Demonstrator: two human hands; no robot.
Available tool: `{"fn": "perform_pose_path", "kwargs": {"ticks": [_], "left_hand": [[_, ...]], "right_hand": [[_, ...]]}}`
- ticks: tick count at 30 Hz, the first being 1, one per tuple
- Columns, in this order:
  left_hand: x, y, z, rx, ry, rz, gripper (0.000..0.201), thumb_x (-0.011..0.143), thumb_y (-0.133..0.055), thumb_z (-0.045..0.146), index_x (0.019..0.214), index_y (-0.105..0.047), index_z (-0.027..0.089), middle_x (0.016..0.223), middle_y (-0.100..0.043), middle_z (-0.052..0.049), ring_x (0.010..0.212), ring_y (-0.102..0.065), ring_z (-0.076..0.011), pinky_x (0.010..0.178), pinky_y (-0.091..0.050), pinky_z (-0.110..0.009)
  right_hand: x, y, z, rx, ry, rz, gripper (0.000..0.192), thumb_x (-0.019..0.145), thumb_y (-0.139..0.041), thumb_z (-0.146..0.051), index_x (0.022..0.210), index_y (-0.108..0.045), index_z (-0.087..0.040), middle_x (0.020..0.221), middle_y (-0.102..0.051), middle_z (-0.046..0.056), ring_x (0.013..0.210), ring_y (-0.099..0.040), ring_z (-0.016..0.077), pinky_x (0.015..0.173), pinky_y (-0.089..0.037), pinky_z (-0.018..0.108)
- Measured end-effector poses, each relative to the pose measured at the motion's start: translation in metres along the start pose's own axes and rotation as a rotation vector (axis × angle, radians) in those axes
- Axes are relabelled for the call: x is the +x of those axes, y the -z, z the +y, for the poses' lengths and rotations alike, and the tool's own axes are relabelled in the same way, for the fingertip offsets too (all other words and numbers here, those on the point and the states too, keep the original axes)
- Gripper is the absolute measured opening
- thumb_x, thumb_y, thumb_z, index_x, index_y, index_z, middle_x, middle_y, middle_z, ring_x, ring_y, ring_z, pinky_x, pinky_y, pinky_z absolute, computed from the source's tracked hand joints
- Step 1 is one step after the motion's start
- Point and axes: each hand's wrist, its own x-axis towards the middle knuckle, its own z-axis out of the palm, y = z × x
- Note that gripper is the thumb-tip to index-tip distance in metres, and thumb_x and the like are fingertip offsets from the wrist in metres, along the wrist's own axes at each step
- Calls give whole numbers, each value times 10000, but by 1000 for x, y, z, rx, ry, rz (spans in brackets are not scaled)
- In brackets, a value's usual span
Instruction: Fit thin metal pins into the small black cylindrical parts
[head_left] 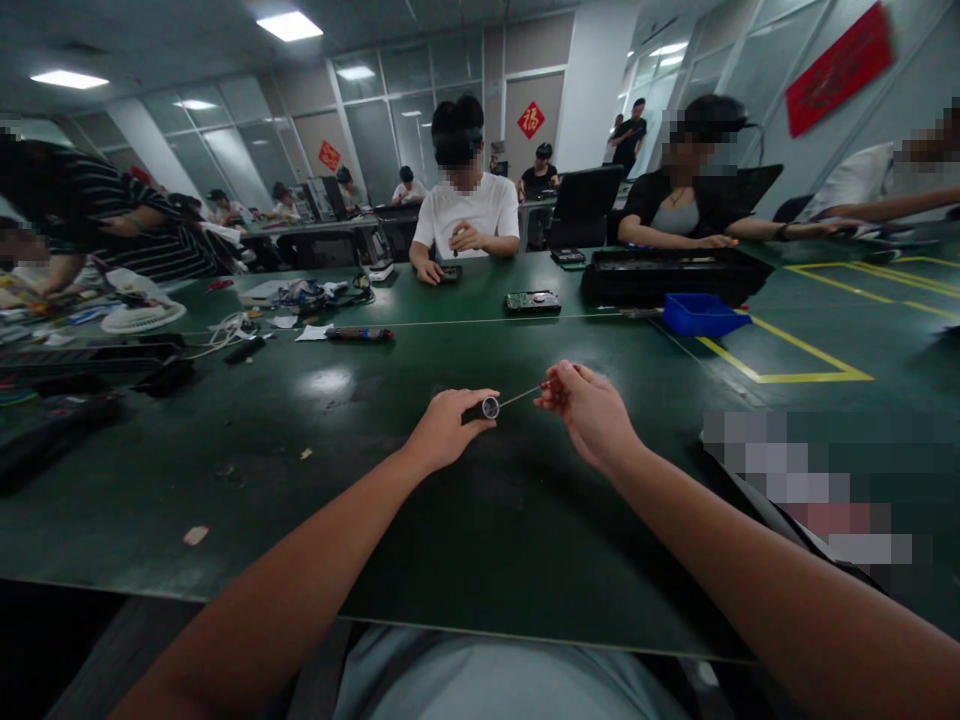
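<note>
My left hand (444, 428) is closed around a short black cylinder (490, 408), whose round, silver-rimmed end faces me. Between the fingers of my right hand (589, 410) is a slim screwdriver (520, 396) with a thin metal shaft and a reddish handle. Its shaft slants down to the left and its tip reaches the rim of the cylinder; whether it touches cannot be made out. Both hands are held over the dark green table (480, 540), near its front edge.
Across the table a person in white (469, 215) handles small parts. A hard drive (532, 302), a blue bin (703, 314) and a long black tray (675, 277) lie beyond my hands. Leftward are a dark tool (360, 335), cables and a white fan-like part (142, 312).
</note>
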Motion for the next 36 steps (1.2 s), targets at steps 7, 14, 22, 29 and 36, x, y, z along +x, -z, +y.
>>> {"fn": "perform_pose_path", "kwargs": {"ticks": [7,14,22,29,36], "left_hand": [[-1,1,3,18,39,5,421,882,-681,314,1295,-616,262,1242,-677,-35,1112,-602,-236,991,-425,-407],[-1,1,6,23,42,-4,419,880,-681,307,1291,-617,261,1244,-678,-38,1098,-614,-246,983,-433,-425],[-1,2,6,36,82,19,421,871,-690,327,1281,-629,257,1211,-687,-52,1086,-614,-257,997,-435,-439],[-1,0,2,42,66,19,425,854,-715,301,1270,-638,264,1174,-697,-47,1072,-618,-245,977,-442,-414],[-1,2,3,31,73,27,415,868,-698,308,1276,-632,260,1191,-692,-49,1089,-615,-247,982,-440,-422]], "right_hand": [[-5,0,1,-292,244,-23,256,894,-574,-456,886,-612,-203,788,-643,24,707,-614,160,682,-515,331],[-10,-2,-2,-473,338,-60,272,927,-521,-458,919,-605,-200,811,-681,45,732,-650,183,709,-512,357],[-21,-2,-15,-849,437,1,382,861,-622,-534,641,-558,-229,548,-606,-5,502,-524,145,542,-374,301],[-25,-2,-14,-851,510,-91,256,877,-623,-462,791,-629,-222,690,-679,28,615,-608,178,580,-417,309],[-26,-2,-15,-855,599,-194,117,907,-556,-319,920,-628,-228,841,-702,56,772,-655,214,715,-486,367]]}}
